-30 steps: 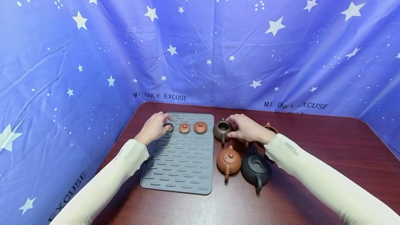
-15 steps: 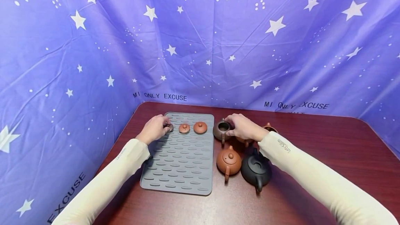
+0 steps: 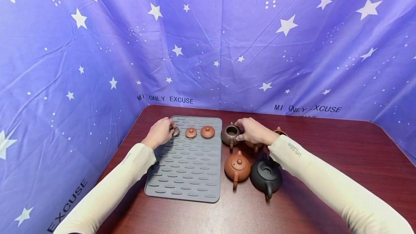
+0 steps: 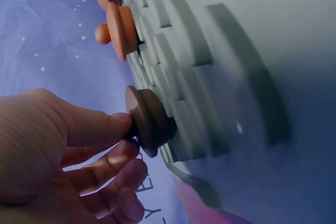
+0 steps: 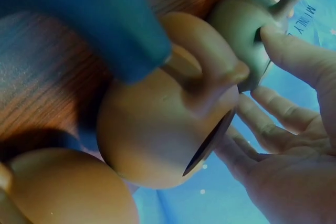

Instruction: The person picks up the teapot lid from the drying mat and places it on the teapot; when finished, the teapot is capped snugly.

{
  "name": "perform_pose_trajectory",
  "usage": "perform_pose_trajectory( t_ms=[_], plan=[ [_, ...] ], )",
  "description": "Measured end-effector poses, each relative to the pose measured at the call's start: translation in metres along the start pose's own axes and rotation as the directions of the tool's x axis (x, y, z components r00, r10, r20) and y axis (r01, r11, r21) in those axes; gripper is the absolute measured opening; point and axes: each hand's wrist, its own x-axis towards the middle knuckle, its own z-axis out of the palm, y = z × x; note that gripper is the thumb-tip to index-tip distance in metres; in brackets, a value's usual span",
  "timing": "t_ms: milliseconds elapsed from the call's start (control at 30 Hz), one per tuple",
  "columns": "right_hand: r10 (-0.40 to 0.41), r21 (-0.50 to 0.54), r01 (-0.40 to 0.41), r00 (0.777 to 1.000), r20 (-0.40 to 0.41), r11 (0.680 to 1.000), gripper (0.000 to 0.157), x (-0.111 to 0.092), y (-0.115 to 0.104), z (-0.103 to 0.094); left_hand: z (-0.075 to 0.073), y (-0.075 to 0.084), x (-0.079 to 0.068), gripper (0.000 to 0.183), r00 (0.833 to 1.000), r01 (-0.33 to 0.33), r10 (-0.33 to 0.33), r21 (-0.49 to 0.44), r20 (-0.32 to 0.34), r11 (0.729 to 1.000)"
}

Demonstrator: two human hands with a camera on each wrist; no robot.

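Note:
My left hand pinches the knob of a small dark brown teapot lid between thumb and finger. That lid is at the far left of the grey mat; whether it touches the mat is hard to tell. My right hand grips the lidless dark brown teapot just right of the mat, thumb at its rim. Two reddish-brown lids, a smaller one and a larger one, lie on the mat. Beneath the right hand stands an uncovered orange-brown teapot, partly hidden in the head view.
Nearer stand a lidded orange teapot and a lidded black teapot. Another brown teapot is mostly hidden behind the right forearm. A starry purple-blue cloth hangs around the back and left of the dark red table.
The left hand's fingers have closed onto the dark brown lid's knob. The right hand has shifted slightly left against the dark brown teapot. The other teapots and lids stay in place.

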Motion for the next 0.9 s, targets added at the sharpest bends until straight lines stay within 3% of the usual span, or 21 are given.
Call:
perform_pose_trajectory(
  t_ms=[167, 400, 667, 767, 900],
  plan=[
    [-0.008, -0.015, 0.008, 1.0, 0.015, 1.0, 0.051, 0.0, 0.001, 0.0, -0.006, 0.019, 0.003, 0.007, 0.994, -0.072, 0.07, -0.016, -0.08, 0.997],
    [0.002, -0.012, -0.002, 1.0, 0.026, 1.0, 0.048, 0.002, -0.001, -0.003, -0.009, 0.076, 0.02, 0.009, 0.957, -0.264, 0.254, -0.06, -0.142, 0.963],
    [-0.005, 0.011, 0.005, 1.0, 0.028, 1.0, 0.048, 0.004, 0.001, -0.004, 0.009, 0.138, 0.046, 0.009, 0.907, -0.416, 0.411, -0.046, -0.09, 0.908],
    [-0.012, 0.011, 0.012, 1.0, 0.028, 1.0, 0.048, 0.005, 0.002, -0.003, 0.019, 0.153, 0.053, 0.007, 0.9, -0.434, 0.432, -0.028, -0.057, 0.901],
    [0.01, -0.001, -0.01, 0.999, 0.04, 1.0, 0.047, 0.007, 0.004, -0.003, 0.031, 0.164, 0.06, 0.006, 0.905, -0.425, 0.425, -0.001, -0.021, 0.905]
  ],
)
